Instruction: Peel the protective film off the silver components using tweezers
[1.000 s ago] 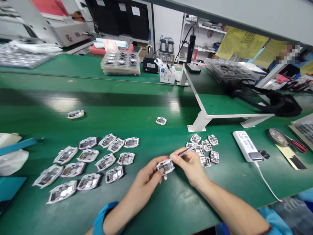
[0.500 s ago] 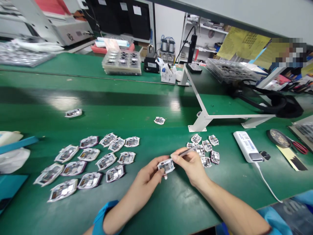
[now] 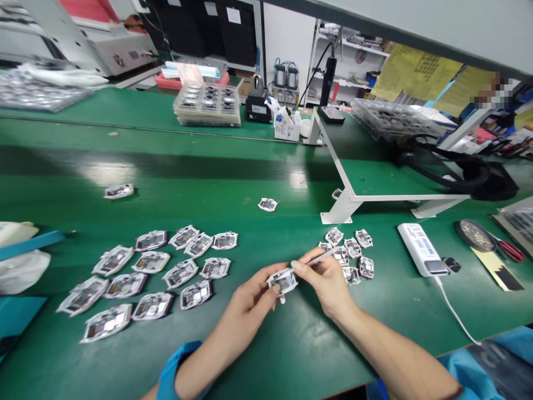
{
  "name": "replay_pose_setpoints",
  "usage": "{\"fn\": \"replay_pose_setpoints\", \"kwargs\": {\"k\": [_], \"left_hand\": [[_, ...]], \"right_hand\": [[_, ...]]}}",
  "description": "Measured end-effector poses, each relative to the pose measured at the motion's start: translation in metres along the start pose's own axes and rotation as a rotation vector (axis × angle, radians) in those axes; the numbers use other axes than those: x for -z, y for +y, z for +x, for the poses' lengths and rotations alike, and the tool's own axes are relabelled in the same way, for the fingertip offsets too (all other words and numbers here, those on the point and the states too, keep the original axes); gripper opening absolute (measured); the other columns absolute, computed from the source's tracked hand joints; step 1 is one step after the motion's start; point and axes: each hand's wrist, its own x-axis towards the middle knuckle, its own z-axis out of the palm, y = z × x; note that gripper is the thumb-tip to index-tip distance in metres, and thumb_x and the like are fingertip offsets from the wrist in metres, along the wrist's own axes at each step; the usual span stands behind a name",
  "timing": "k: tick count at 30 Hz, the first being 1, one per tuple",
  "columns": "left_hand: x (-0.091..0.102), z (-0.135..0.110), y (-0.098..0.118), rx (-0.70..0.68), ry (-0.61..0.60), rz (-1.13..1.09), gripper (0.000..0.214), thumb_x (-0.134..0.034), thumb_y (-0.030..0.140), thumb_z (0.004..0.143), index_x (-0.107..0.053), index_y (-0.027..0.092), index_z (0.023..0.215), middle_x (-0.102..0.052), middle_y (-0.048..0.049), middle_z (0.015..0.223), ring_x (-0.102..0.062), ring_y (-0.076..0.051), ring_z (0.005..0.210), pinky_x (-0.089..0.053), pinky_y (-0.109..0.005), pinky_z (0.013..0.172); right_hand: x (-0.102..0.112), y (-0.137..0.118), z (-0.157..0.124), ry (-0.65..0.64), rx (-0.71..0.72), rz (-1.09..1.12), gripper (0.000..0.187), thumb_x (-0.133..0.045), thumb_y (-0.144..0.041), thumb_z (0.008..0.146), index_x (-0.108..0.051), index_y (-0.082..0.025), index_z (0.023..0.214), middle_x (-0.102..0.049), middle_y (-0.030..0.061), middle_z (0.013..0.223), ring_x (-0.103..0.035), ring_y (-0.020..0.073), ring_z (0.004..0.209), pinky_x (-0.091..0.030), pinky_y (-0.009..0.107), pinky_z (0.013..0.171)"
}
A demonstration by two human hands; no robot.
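My left hand (image 3: 252,294) pinches a small white-edged circuit part (image 3: 282,280) just above the green bench top (image 3: 266,178). My right hand (image 3: 327,280) is closed round thin tweezers (image 3: 322,256), their tip resting on that part. To the left, several similar parts (image 3: 150,272) lie spread in rows. Just beyond my right hand sits a smaller cluster of parts (image 3: 350,253). Two single parts lie apart farther back, one in the middle (image 3: 267,204) and one at the left (image 3: 119,191).
A white raised stand (image 3: 353,191) crosses the bench at right, with a white device and its cable (image 3: 420,255) beside it, and red-handled scissors (image 3: 506,247) farther right. Stacked clear trays (image 3: 207,105) and a black microscope-like tool (image 3: 327,83) stand at the back. White cloth (image 3: 20,266) lies at the left edge.
Both hands stay together on the part; only the view has drifted slightly, and the tweezers have tilted a little.
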Motion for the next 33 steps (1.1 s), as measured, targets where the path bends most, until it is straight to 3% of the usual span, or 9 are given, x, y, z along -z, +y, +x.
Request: {"fn": "replay_pose_setpoints", "kwargs": {"k": [11,23,29,33], "left_hand": [[-0.001,-0.001,0.01,0.045,0.016,-0.06,0.041,-0.064,0.036,0.082,-0.064,0.015,0.118,-0.065,-0.0014,0.074,-0.052,-0.017,0.065,-0.044,-0.028,0.064],[0.005,0.0,0.01,0.049,-0.001,0.03,0.047,-0.063,0.042,0.081,-0.065,0.012,0.117,-0.065,-0.0015,0.069,-0.051,-0.016,0.062,-0.042,-0.028,0.06],[0.006,0.002,0.007,0.033,0.013,0.024,0.043,-0.063,0.042,0.082,-0.07,0.012,0.112,-0.064,-0.0006,0.064,-0.05,-0.015,0.057,-0.04,-0.027,0.057],[0.006,0.004,0.007,0.066,0.066,-0.126,0.039,-0.064,0.041,0.084,-0.071,0.014,0.11,-0.067,-0.003,0.073,-0.05,-0.016,0.061,-0.039,-0.027,0.057]], "right_hand": [[0.003,0.002,0.001,-0.043,0.064,0.017,0.022,-0.084,-0.033,0.066,-0.066,-0.02,0.069,-0.07,-0.001,0.066,-0.062,0.0151,0.064,-0.048,0.029,0.064],[0.002,0.005,-0.003,-0.07,0.154,-0.011,0.015,-0.079,-0.027,0.072,-0.065,-0.021,0.071,-0.068,-0.0024,0.067,-0.062,0.014,0.064,-0.048,0.027,0.063],[-0.001,0.006,-0.005,-0.039,0.233,-0.078,0.014,-0.078,-0.027,0.074,-0.065,-0.021,0.074,-0.069,-0.0014,0.068,-0.065,0.0152,0.065,-0.052,0.027,0.063],[0.004,0.004,-0.002,0.054,0.336,-0.162,0.014,-0.073,-0.03,0.081,-0.067,-0.021,0.089,-0.074,0.0013,0.08,-0.069,0.0179,0.075,-0.055,0.031,0.072]]}}
